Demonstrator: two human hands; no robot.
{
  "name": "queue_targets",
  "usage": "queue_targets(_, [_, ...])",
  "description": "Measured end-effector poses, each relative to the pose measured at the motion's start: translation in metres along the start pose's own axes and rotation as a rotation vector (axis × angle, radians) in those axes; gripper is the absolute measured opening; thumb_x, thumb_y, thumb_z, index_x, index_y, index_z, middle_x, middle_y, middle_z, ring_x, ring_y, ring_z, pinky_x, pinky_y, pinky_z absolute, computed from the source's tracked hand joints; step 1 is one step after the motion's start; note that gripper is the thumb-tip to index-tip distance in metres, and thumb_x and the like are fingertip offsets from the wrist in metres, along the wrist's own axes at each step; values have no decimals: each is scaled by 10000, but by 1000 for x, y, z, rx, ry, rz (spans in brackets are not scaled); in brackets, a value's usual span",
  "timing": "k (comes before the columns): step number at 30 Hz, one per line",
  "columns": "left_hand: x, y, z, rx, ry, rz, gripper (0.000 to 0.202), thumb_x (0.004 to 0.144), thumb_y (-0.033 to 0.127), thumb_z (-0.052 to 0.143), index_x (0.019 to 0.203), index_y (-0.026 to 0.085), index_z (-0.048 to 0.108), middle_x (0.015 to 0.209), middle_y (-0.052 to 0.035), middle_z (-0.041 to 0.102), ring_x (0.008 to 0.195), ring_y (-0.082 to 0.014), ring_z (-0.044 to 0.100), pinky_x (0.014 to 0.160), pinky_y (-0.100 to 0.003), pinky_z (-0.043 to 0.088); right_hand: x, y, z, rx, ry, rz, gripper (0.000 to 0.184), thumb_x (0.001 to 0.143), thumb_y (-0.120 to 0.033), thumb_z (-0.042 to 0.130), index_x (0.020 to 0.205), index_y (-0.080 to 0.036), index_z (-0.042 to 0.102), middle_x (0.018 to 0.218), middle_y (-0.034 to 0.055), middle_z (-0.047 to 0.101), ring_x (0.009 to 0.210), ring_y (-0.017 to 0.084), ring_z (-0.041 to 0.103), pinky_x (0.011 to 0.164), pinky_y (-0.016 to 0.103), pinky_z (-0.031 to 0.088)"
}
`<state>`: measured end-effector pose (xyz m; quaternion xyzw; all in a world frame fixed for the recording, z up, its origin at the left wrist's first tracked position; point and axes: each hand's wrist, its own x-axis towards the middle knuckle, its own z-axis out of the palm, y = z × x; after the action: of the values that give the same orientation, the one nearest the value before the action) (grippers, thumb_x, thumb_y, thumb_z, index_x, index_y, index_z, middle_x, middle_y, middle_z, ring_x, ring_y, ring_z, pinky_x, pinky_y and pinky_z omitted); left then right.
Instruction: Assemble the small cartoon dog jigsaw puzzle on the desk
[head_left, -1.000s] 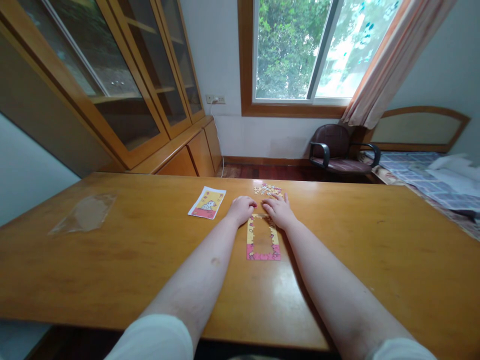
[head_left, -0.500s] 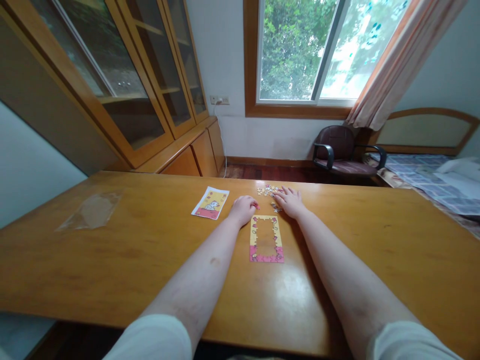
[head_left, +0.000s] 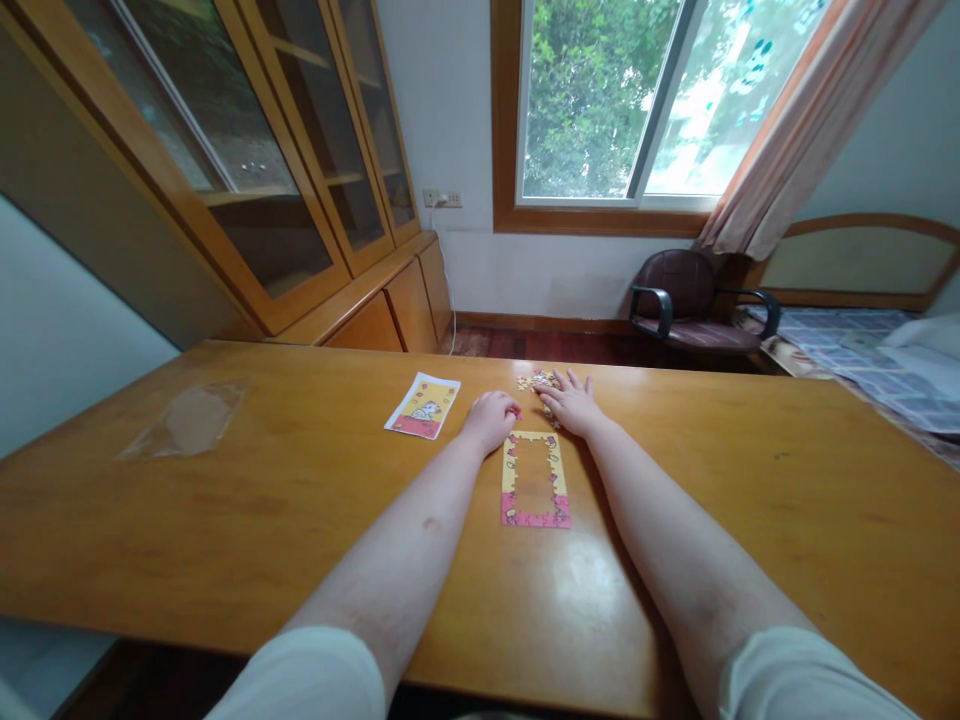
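A rectangular puzzle border [head_left: 536, 520], yellow above and pink below, lies on the table with bare wood inside it. Just above its upper left corner, my left hand [head_left: 491, 420] is closed on a small pink puzzle piece [head_left: 517, 415]. My right hand [head_left: 571, 402] rests with fingers spread over a pile of loose puzzle pieces [head_left: 538, 379], covering part of it. To the left of my left hand lies a picture card [head_left: 424, 405] with a white animal on yellow and pink.
The wooden table [head_left: 225, 530] carries a clear plastic wrapper [head_left: 187, 420] at its left. Beyond the far edge stand a glass-doored cabinet [head_left: 367, 262], a dark armchair [head_left: 679, 290] and a bed [head_left: 862, 340].
My right hand has shifted slightly left over the loose pieces, covering more of them. My left hand keeps the pink piece in nearly the same place. The view has moved a little.
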<state>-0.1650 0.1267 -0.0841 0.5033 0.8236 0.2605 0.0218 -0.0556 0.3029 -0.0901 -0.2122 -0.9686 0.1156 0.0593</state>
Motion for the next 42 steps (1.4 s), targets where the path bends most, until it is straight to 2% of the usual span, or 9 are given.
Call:
queue_targets(4, [-1, -2, 0, -2, 15, 0, 267, 798, 164, 471, 843, 221, 727, 978, -34, 690, 980, -211, 585, 931, -348, 453, -2, 9, 1, 126, 57, -46, 461, 969, -474, 290, 1116, -322, 700, 1441, 30, 454, 1398, 311, 231, 1110, 617, 43])
queue_targets(7, [-1, -3, 0, -9, 5, 0, 266, 799, 155, 467, 829, 218, 724, 971, -35, 689, 971, -205, 585, 928, -338, 451, -7, 15, 1, 203, 109, -95, 520, 980, -424, 257, 940, -281, 755, 1338, 18, 557, 1348, 262, 323, 1134, 554, 103])
queue_targets(11, [-1, -4, 2, -10, 9, 9, 264, 803, 157, 467, 834, 217, 722, 972, -34, 686, 973, -204, 581, 933, -337, 447, -6, 12, 0, 149, 167, 22, 495, 981, -450, 241, 1189, -283, 658, 1412, 51, 488, 1344, 280, 329, 1117, 580, 143])
queue_targets(14, [-1, -4, 3, -14, 17, 20, 260, 801, 158, 471, 835, 217, 722, 971, -32, 685, 969, -205, 582, 931, -340, 448, 2, 7, -4, 35, 82, 109, 519, 957, -548, 263, 1360, -329, 507, 1504, 70, 361, 1377, 339, 271, 1085, 652, 111])
queue_targets(23, [-3, 3, -2, -34, 10, -25, 253, 798, 157, 487, 849, 219, 727, 990, -32, 692, 991, -205, 580, 946, -334, 441, 25, -7, -10, -129, -176, 90, 562, 958, -585, 175, 1465, -383, 308, 1594, 38, 113, 1439, 361, 83, 1072, 676, 60])
queue_targets(30, [-1, 1, 1, -42, 19, -10, 260, 802, 154, 479, 848, 221, 726, 996, -35, 692, 990, -208, 584, 942, -341, 446, 5, 1, -4, -74, -163, 67, 559, 942, -620, 217, 1410, -392, 419, 1589, 51, 139, 1439, 379, 67, 1089, 653, 27])
queue_targets(38, [-1, -2, 2, -62, 16, -8, 258, 791, 156, 481, 835, 214, 728, 977, -40, 692, 979, -213, 586, 925, -344, 452, -11, 2, -15, 0, -133, -12, 484, 964, -543, 270, 1274, -364, 595, 1552, 27, 270, 1433, 369, 130, 1097, 657, 42])
queue_targets(40, [0, -3, 3, -75, 23, -16, 262, 793, 158, 475, 833, 214, 728, 980, -38, 692, 982, -212, 585, 924, -341, 452, -13, 11, -15, 45, -94, -29, 478, 978, -493, 257, 1223, -339, 638, 1526, 23, 329, 1425, 350, 183, 1099, 655, 77])
queue_targets(42, [1, -5, 4, -84, 23, -15, 269, 792, 154, 468, 826, 218, 727, 975, -34, 693, 976, -209, 587, 923, -340, 453, -16, 24, -14, 105, 4, 17, 471, 988, -439, 242, 1277, -319, 594, 1498, 27, 383, 1409, 324, 240, 1099, 656, 117])
